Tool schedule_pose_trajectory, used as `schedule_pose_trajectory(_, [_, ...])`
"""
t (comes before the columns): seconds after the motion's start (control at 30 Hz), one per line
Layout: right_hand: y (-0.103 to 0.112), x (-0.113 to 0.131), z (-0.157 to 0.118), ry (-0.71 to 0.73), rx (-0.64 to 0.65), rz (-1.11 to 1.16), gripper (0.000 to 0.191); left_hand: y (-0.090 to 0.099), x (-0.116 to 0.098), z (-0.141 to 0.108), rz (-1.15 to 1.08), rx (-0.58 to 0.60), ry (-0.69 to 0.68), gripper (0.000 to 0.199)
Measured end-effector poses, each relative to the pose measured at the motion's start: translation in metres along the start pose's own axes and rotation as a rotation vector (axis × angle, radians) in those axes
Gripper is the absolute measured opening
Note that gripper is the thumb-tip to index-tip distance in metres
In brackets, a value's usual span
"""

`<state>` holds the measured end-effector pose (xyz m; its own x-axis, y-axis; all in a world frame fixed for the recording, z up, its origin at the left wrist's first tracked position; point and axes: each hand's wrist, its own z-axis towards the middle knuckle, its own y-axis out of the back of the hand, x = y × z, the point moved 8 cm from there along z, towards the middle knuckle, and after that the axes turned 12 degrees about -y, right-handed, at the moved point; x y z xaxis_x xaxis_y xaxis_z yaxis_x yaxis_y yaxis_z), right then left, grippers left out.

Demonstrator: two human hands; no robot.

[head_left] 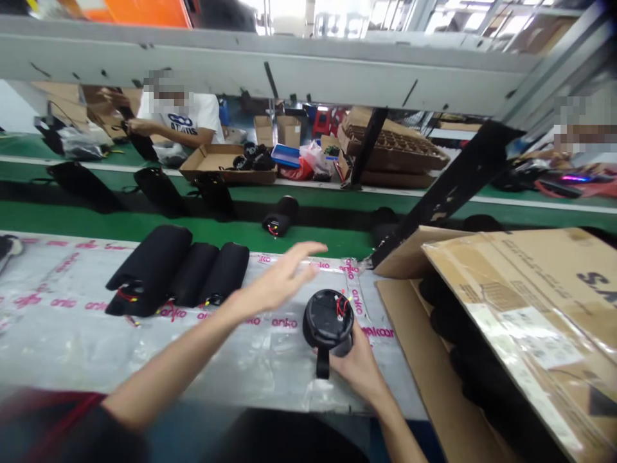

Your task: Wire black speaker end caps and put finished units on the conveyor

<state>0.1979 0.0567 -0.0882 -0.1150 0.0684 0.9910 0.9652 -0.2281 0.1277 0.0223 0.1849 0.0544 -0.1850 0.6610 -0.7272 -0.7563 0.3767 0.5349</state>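
In my right hand is a black cylindrical speaker housing, its round end facing up. Red wires and a small yellow part show on that end, and a black strap hangs from its near side. My fingers wrap round its right and lower side. My left hand is raised to the left of the housing, holding nothing, with fingers stretched out and apart from it. Several more black cylinders lie on their sides to the left, with wires at their near ends.
Plastic sheeting with pink print covers the bench. Beyond it runs a green conveyor belt carrying black cylinders. An open cardboard box holding dark cylinders stands at right. A slanted black post rises beside it. Co-workers sit across the belt.
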Motion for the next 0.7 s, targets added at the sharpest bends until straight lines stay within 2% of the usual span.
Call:
schedule_pose_trajectory(0.03, [-0.007, 0.005, 0.015, -0.020, 0.018, -0.005, 0.080, 0.025, 0.019, 0.018, 0.201, -0.004, 0.103, 0.053])
schedule_pose_trajectory(0.07, [-0.015, 0.011, 0.033, -0.040, 0.043, -0.008, 0.081, 0.049, 0.043, 0.032, 0.405, -0.001, 0.277, 0.058])
schedule_pose_trajectory(0.13, [-0.029, 0.029, 0.078, -0.052, 0.054, 0.019, 0.085, 0.085, 0.081, 0.056, 0.526, -0.019, 0.477, 0.081])
schedule_pose_trajectory(0.17, [-0.035, 0.039, 0.105, -0.039, 0.046, 0.018, 0.086, 0.095, 0.098, 0.062, 0.556, -0.013, 0.565, 0.092])
schedule_pose_trajectory(0.27, [-0.051, 0.065, 0.193, -0.020, -0.027, -0.023, 0.087, 0.109, 0.138, 0.065, 0.565, 0.023, 0.736, 0.112])
schedule_pose_trajectory(0.33, [-0.058, 0.076, 0.244, -0.048, -0.081, -0.081, 0.088, 0.114, 0.151, 0.061, 0.567, 0.030, 0.788, 0.116])
schedule_pose_trajectory(0.37, [-0.060, 0.079, 0.264, -0.070, -0.097, -0.110, 0.078, 0.118, 0.153, 0.060, 0.573, 0.023, 0.796, 0.116])
schedule_pose_trajectory(0.43, [-0.064, 0.080, 0.292, -0.116, -0.101, -0.156, 0.052, 0.130, 0.147, 0.061, 0.594, -0.014, 0.766, 0.114])
schedule_pose_trajectory(0.5, [-0.068, 0.079, 0.304, -0.149, -0.081, -0.179, 0.040, 0.142, 0.130, 0.064, 0.607, -0.060, 0.680, 0.109])
schedule_pose_trajectory(0.6, [-0.070, 0.077, 0.306, -0.168, -0.042, -0.174, 0.040, 0.147, 0.088, 0.061, 0.576, -0.134, 0.477, 0.102])
schedule_pose_trajectory(0.7, [-0.066, 0.081, 0.292, -0.160, -0.012, -0.128, 0.043, 0.130, 0.037, 0.039, 0.380, -0.236, 0.208, 0.100])
